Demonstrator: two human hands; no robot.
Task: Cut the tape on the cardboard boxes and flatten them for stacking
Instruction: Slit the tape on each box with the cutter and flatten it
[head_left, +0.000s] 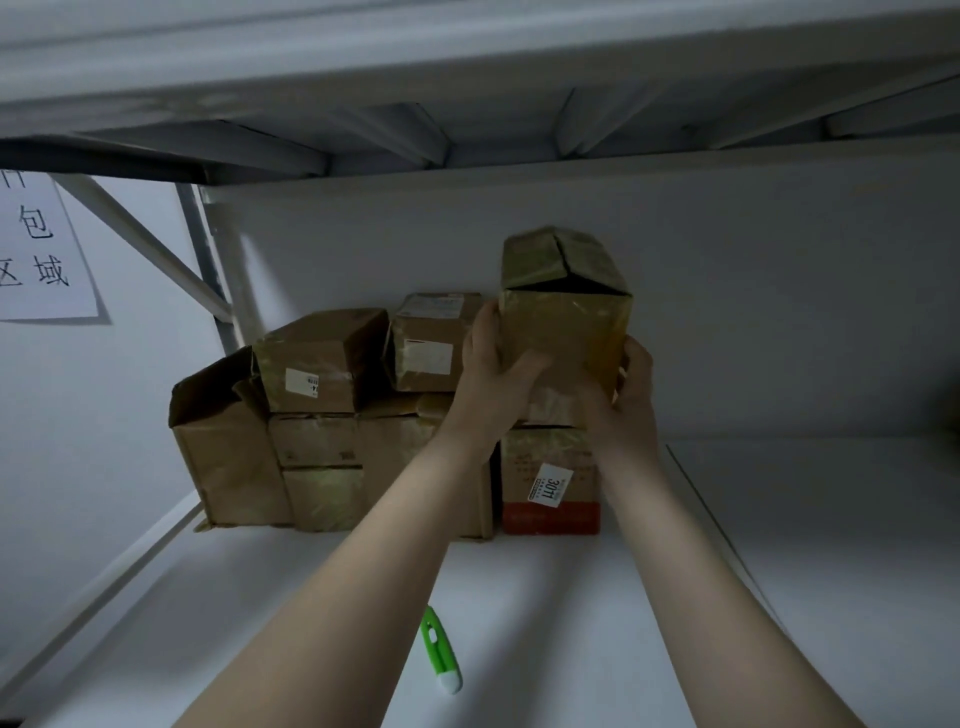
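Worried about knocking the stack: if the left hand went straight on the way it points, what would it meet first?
The tall brown cardboard box that the left hand grips; behind it, probably the white back wall, though depth is unclear.

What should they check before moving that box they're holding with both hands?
1. Grip: left hand and right hand hold the box by its sides: ok.
2. Are the top flaps shut: not ok, a dark gap shows.
3. Is the green cutter in reach: ok, it lies on the shelf, untouched.
4. Cutter blade tucked in: cannot tell.
5. Bare shelf to set the box down: ok, right of the stack.
6. Box empty: cannot tell.
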